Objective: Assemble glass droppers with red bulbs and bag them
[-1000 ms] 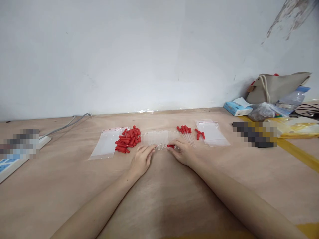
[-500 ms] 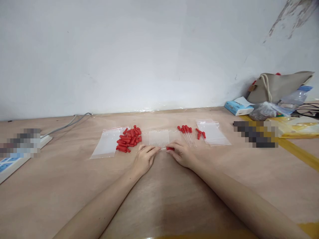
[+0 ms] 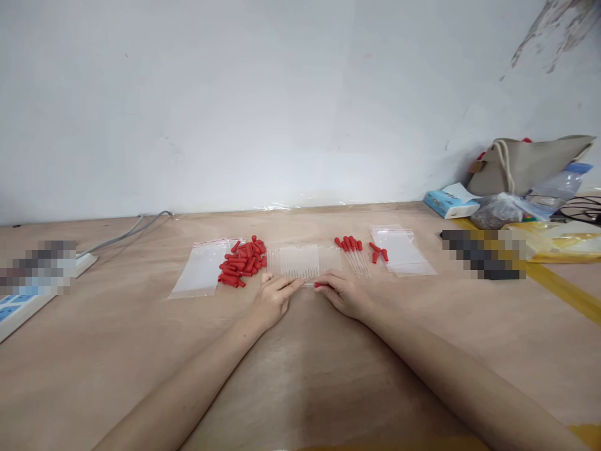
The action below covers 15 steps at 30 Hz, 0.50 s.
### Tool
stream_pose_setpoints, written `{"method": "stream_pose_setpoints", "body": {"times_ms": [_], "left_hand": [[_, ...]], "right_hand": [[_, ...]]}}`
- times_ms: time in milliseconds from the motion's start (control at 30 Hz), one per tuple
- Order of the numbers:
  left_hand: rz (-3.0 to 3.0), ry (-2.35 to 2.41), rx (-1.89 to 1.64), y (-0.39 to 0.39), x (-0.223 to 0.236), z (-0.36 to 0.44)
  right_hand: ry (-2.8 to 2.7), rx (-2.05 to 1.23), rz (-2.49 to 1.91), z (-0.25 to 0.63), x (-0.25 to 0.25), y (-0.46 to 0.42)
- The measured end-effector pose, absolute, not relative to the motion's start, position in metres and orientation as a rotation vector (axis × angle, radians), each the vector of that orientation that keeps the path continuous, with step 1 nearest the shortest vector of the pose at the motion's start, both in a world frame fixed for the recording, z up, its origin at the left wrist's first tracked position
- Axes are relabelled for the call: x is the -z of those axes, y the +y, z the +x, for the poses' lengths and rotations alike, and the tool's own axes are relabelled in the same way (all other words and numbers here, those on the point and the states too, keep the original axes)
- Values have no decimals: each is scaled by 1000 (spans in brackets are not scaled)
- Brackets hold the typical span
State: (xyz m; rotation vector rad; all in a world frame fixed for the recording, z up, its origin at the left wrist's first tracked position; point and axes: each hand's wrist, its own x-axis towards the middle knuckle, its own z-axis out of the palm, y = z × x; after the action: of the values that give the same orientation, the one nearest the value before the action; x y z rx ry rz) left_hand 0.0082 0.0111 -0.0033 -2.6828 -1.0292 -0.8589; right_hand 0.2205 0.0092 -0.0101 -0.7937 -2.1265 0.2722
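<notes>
Red cap (image 3: 317,285): pinched at the fingertips of the right hand (image 3: 344,294), seen from the head camera, its showing end turned left and the rest hidden by the fingers.
Clear tube (image 3: 309,285): bridging the short gap between the two hands, long axis left to right, pointing at the red cap; whether its end sits inside is too small to tell.
Left hand: fingers (image 3: 293,287) together, clamped on the tube's left part.
Right hand: thumb and fingers closed on the red cap, just beside the tube's right end; the straight line from tube to cap appears to be what matters.
Row of clear tubes (image 3: 298,260): just beyond the hands, long axes near to far, crosswise to the held one.
Pile of red caps (image 3: 241,263): beyond and left, nearer the left hand, against a plastic bag (image 3: 197,272).
Red-capped tubes (image 3: 354,250): fanned beyond the right hand on the tabletop (image 3: 282,401), caps at the far end.
Loose red caps (image 3: 375,257): farther right, beside a second bag (image 3: 406,257).
</notes>
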Motion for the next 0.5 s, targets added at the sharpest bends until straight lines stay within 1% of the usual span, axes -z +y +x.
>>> {"method": "stream_pose_setpoints", "body": {"times_ms": [100,500], "left_hand": [[-2688,-996,825,12,4,8],[-2687,-954,885,8,4,12]], "right_hand": [[-2173,-237,-794,221,11,10],[-2316,-43,-821,219,6,8]]}}
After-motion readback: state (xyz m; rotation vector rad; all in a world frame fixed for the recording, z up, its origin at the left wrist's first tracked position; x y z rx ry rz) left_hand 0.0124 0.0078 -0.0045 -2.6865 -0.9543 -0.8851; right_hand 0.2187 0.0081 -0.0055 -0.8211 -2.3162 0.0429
